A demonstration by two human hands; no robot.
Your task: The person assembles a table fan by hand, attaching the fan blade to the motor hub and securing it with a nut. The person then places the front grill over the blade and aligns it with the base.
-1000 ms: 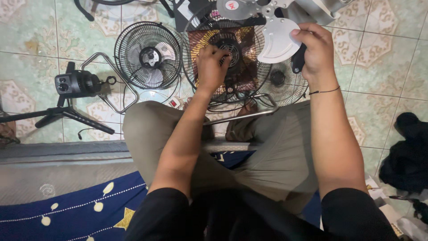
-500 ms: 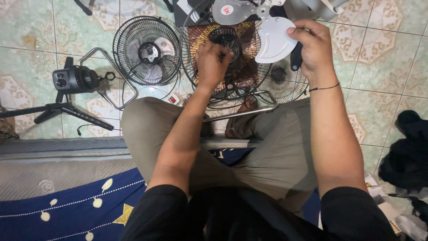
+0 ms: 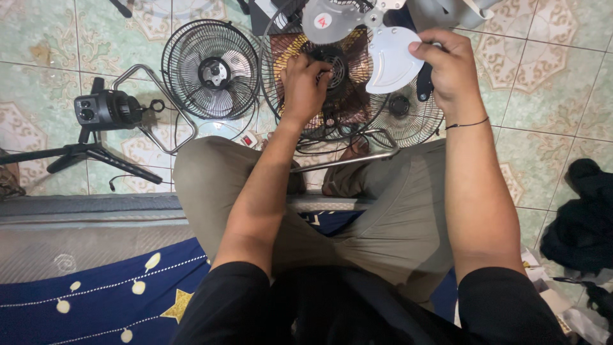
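I sit on a mattress edge with fan parts on the tiled floor in front of me. My left hand (image 3: 305,84) is closed on the black round hub (image 3: 332,64) at the middle of a wire fan guard (image 3: 290,108). My right hand (image 3: 450,70) grips a grey metal fan blade set (image 3: 389,57) by one blade, with a black part under the palm. The blade set hovers over the guard's right side. A brown patterned piece lies under the guard.
A second black wire fan guard (image 3: 211,69) lies to the left, a third (image 3: 402,115) to the right. A camera on a tripod (image 3: 102,112) stands at left. A bent metal tube (image 3: 348,160) crosses my knees. Dark cloth (image 3: 581,217) lies at right.
Both hands and the fan parts sit slightly higher in view. My left hand has turned a little on the hub; the blade set has shifted slightly.
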